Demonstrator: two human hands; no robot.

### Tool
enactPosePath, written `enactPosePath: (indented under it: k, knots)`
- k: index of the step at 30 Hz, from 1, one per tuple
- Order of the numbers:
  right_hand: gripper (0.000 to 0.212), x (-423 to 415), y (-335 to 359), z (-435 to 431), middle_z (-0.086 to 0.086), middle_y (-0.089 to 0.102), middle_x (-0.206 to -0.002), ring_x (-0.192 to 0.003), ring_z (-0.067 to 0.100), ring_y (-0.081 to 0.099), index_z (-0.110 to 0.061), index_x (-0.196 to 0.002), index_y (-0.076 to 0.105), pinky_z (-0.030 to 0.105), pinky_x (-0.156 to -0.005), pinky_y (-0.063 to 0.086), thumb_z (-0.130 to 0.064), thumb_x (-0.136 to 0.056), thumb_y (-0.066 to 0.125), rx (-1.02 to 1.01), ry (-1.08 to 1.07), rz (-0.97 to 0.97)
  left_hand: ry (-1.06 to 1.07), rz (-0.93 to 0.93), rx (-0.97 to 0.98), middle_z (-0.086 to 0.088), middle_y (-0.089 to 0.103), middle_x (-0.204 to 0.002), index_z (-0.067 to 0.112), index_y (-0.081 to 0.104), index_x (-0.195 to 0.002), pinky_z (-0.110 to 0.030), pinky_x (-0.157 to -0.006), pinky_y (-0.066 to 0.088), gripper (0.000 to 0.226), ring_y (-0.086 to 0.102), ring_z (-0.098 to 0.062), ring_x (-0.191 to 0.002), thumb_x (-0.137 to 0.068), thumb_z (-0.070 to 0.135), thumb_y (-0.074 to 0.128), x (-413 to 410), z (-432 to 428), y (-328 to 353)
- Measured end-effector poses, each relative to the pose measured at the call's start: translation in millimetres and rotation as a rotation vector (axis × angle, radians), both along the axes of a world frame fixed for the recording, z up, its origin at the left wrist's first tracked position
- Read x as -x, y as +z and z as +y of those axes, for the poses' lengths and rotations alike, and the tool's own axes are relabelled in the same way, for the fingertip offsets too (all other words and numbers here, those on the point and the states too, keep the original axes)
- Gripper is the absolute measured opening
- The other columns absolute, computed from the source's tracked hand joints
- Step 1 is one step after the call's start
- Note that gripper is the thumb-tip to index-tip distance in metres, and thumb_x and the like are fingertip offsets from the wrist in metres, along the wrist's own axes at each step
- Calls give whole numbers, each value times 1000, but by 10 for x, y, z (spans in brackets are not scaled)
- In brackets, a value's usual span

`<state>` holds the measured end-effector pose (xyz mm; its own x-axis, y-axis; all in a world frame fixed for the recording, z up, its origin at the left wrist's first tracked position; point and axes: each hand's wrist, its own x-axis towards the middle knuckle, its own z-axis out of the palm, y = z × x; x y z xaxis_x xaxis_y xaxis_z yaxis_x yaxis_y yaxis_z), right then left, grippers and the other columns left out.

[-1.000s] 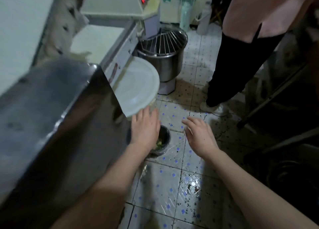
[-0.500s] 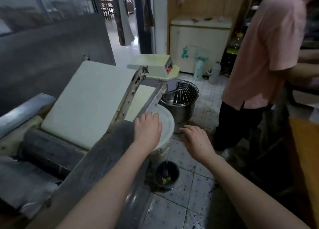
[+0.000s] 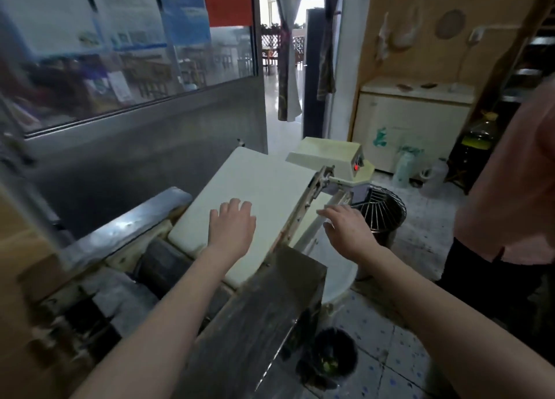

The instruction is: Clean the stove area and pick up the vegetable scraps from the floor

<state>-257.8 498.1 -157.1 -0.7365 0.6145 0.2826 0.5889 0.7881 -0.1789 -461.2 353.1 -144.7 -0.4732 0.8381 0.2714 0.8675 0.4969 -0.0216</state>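
Hands moved up from bin (image 3: 350,350) to white board (image 3: 264,182): L hand (image 3: 232,227), R hand (image 3: 348,233) fingers open, empty; scraps (image 3: 329,366) prob. binned.

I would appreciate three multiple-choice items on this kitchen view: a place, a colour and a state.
1. Where is the small dark bin? A on the floor tiles; B on the white board; C in the mixer bowl.
2. What colour is the lamp on the mixer head? A green; B red; C blue.
3. How are the left hand and right hand? A both open, empty; B left grips a cloth; C right grips the bin.
Key: 1 A, it stands on tiles; 2 B, it glows red; 3 A, fingers straight, nothing held.
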Motion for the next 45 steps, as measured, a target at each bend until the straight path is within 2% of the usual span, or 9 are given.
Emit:
enactPosePath:
  k: [5, 11, 17, 23, 28, 32, 38, 41, 45]
  knots:
    - [38, 711, 175, -21, 2, 53, -134, -126, 24, 44, -21, -130, 52, 40, -104, 34, -15, -93, 46, 9, 93, 71, 111, -15, -17, -8, 52, -130, 18, 49, -127, -44, -93, 38, 34, 49, -30, -116, -98, 32, 38, 570, -214, 51]
    - [39, 1347, 221, 76, 1, 51, -136, -125, 24, 44, -22, -132, 49, 39, -103, 34, -17, -94, 44, 43, 268, 51, 339, 21, 38, -5, 53, -124, 19, 49, -122, -40, -90, 38, 32, 51, -27, -112, -97, 36, 37, 878, -498, 85]
    - [40, 2004, 386, -32, 4, 55, -131, -118, 28, 49, -20, -130, 52, 38, -98, 39, -14, -91, 48, 55, 585, 78, 620, -23, 16, -4, 49, -129, 20, 47, -128, -41, -95, 38, 34, 47, -26, -118, -97, 32, 39, 812, -966, 160]
    - [32, 2244, 406, -582, 9, 66, -114, -103, 32, 59, -16, -114, 64, 41, -86, 47, -10, -84, 53, 146, 923, 127, 897, -85, -33, -5, 49, -130, 18, 47, -126, -41, -95, 37, 34, 47, -26, -119, -99, 34, 35, 371, -1584, 214]
    - [40, 2341, 354, -1099, 7, 60, -123, -113, 29, 53, -20, -125, 57, 41, -95, 44, -14, -86, 53, 81, 1107, 49, 1109, -161, -16, -6, 48, -129, 17, 45, -129, -44, -97, 36, 36, 45, -28, -120, -100, 36, 32, -83, -2170, 267]
    - [36, 2338, 350, -1675, 4, 59, -121, -115, 27, 50, -20, -124, 56, 37, -97, 40, -16, -88, 51, 63, 1238, 52, 1290, -127, 14, -6, 47, -130, 18, 44, -130, -43, -97, 37, 38, 45, -27, -120, -100, 37, 33, -516, -2683, 315]
    - [36, 2164, 344, -2731, 3, 58, -116, -111, 26, 50, -21, -125, 53, 39, -92, 41, -15, -90, 49, 25, 1420, 14, 1460, -77, -59, -6, 43, -137, 19, 39, -137, -42, -102, 36, 42, 43, -27, -124, -100, 36, 33, -1275, -3586, 318]
    - [33, 1996, 319, -3319, 3, 56, -113, -110, 26, 51, -19, -123, 54, 37, -90, 42, -14, -91, 48, 13, 1484, -14, 1534, -70, -67, -6, 45, -135, 19, 39, -136, -41, -99, 37, 42, 45, -27, -121, -99, 37, 34, -1632, -4085, 266]
    - [31, 1704, 272, -4148, 5, 55, -119, -113, 24, 49, -17, -123, 53, 35, -96, 38, -16, -93, 43, 51, 1602, -59, 1659, -88, -62, -6, 46, -133, 20, 40, -134, -40, -96, 37, 41, 46, -27, -120, -98, 39, 35, -2115, -4760, 190]
